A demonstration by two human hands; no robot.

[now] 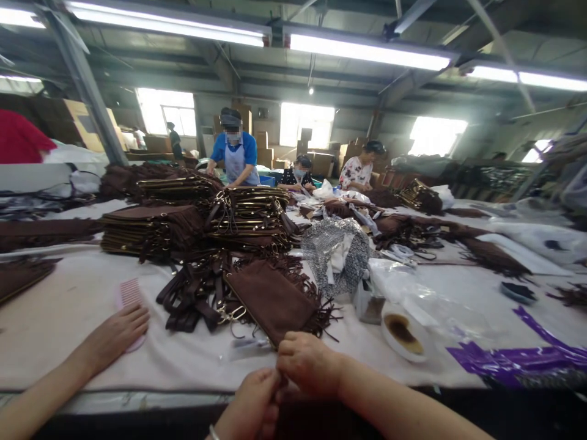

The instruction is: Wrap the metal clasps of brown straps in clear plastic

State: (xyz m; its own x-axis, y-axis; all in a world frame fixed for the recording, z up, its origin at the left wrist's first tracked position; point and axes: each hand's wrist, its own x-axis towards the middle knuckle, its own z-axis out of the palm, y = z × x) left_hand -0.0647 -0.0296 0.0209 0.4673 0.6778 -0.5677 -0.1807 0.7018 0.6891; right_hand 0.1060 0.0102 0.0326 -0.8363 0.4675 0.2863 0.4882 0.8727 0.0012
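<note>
My left hand (251,400) and my right hand (308,363) meet at the table's front edge, fingers pinched together. What lies between their fingertips is too small and hidden to make out. Just beyond my right hand is the near corner of a brown fringed pouch (277,299) lying flat; whether I touch it, I cannot tell. Left of the pouch lies a tangle of dark brown straps (195,299) with a gold clasp (236,313). A small clear plastic piece (250,345) rests in front of the pouch.
Another person's hand (121,327) covers a pink comb (129,293) at the left. Stacked pouches (151,229) stand behind. To the right are bubble wrap (334,253), a tape roll (404,333) and purple plastic (509,362). Several people, including one in blue (233,153), are farther back.
</note>
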